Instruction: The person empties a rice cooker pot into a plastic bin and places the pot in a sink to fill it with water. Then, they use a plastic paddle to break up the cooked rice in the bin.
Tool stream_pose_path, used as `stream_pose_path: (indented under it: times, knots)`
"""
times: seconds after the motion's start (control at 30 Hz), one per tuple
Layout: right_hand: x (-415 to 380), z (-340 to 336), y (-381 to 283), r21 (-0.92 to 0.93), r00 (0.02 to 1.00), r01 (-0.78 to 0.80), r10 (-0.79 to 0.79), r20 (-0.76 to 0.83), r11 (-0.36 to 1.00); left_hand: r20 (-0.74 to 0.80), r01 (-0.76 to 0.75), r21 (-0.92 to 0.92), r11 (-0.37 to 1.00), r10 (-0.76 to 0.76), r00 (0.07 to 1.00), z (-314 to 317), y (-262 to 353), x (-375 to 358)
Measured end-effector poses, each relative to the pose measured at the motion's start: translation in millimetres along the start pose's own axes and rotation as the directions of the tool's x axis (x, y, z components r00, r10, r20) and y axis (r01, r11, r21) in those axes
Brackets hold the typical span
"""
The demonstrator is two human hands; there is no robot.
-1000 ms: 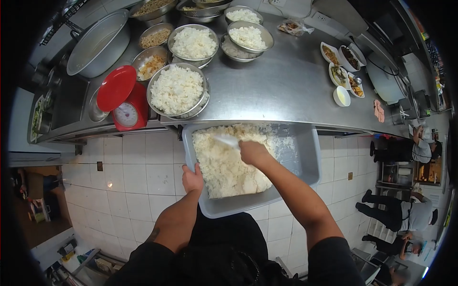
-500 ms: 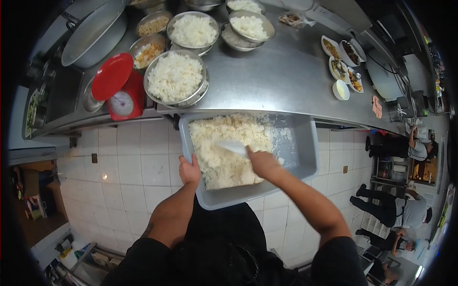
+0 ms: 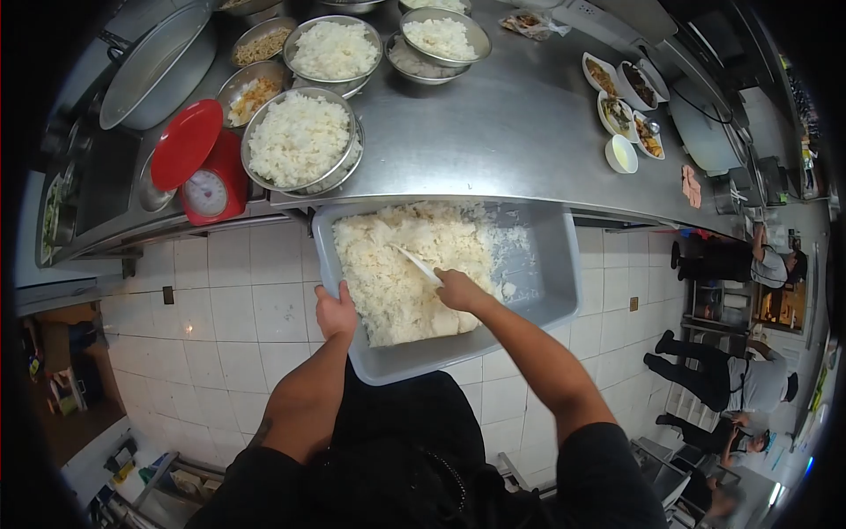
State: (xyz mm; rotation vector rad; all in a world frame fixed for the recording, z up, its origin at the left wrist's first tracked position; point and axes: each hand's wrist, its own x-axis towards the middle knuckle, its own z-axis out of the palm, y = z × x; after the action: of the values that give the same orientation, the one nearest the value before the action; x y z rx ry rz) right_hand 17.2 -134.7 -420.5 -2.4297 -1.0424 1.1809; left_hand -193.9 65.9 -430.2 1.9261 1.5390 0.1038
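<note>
A grey plastic tub [image 3: 551,264] holds a thick bed of cooked white rice [image 3: 388,300], with loose grains spread over its right part. My left hand [image 3: 337,310] grips the tub's left wall, thumb up near the rim. In my right hand [image 3: 462,291] is the handle of a white rice paddle [image 3: 418,263]. The paddle's blade is turned edge-on, its tip reaching into the rice near the middle of the bed. The tub sits against the front edge of the steel counter [image 3: 458,132].
Steel bowls of rice [image 3: 300,141] stand at the counter's left, beside a red scale [image 3: 207,181] and a big metal basin [image 3: 163,75]. Small white dishes of food [image 3: 617,115] and a pink cloth [image 3: 691,186] lie at the right. Several people [image 3: 753,379] stand farther right.
The paddle has turned from flat to edge-on, and its tip now dips into the rice. My right hand has shifted slightly left. My left hand stays on the tub; the whole view has shifted a little.
</note>
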Motion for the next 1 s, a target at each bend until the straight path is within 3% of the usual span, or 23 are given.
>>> stream_pose_path:
  times: [0.07,0.17,0.27,0.37,0.43,0.53,0.63,0.7,0.77,0.83,0.87,0.93,1.0]
  knots:
    - [-45.9,-50.0,-21.1,-0.177,0.994,-0.073,0.085,0.063,0.982,0.003,0.003,-0.015,1.0,-0.003,1.0,-1.8,-0.1,-0.7]
    - [-89.3,-122.5,-53.1,-0.581,0.985,-0.141,0.172,-0.001,0.802,0.021,0.025,0.007,1.0,-0.025,0.999,-2.3,-0.7,0.0]
    - [-55.4,-100.2,-13.0,-0.705,0.989,-0.129,0.141,-0.042,0.697,-0.012,0.017,0.007,1.0,-0.017,1.0,1.6,-2.9,1.3]
    - [-6.0,-55.2,-19.3,-0.564,0.983,-0.175,0.171,-0.06,0.807,-0.007,0.009,0.013,1.0,-0.009,1.0,3.3,-5.6,3.2]
    - [15.8,-21.2,-40.6,-0.4,0.957,-0.28,0.284,-0.049,0.873,-0.017,0.008,0.009,1.0,-0.008,1.0,4.8,-5.5,0.5]
    - [12.6,-3.3,-39.9,-0.186,0.97,-0.242,0.238,-0.044,0.952,-0.015,0.004,-0.002,1.0,-0.004,1.0,1.6,-3.7,0.7]
    - [-20.4,-36.3,-39.4,-0.253,0.988,-0.121,0.141,0.063,0.96,-0.011,-0.001,-0.012,1.0,0.001,1.0,0.1,-0.8,0.3]
    - [-45.9,-75.5,-45.3,-0.455,0.998,-0.019,0.046,0.049,0.89,-0.016,0.001,-0.005,1.0,-0.001,1.0,-1.0,-2.3,-1.4]
    - [-58.8,-122.5,-70.2,-0.621,0.995,-0.035,0.088,0.055,0.783,-0.007,0.016,0.022,1.0,-0.016,1.0,-1.6,-0.2,-1.2]
    - [-37.2,-129.0,-74.2,-0.647,0.996,-0.056,0.084,0.014,0.76,-0.005,0.014,0.021,1.0,-0.014,1.0,0.3,-4.4,-0.3]
    - [-25.4,-129.5,-77.0,-0.676,0.997,-0.078,0.076,-0.033,0.733,-0.006,0.011,0.014,1.0,-0.01,1.0,1.8,-4.3,1.0]
    - [29.1,-67.1,-66.2,-0.647,0.994,-0.092,0.107,-0.016,0.757,-0.011,0.015,0.015,1.0,-0.015,1.0,0.1,-1.3,-0.6]
    - [65.8,-17.1,-73.0,-0.534,0.984,-0.174,0.171,-0.055,0.827,-0.013,0.016,0.018,1.0,-0.016,1.0,-3.9,3.7,0.5]
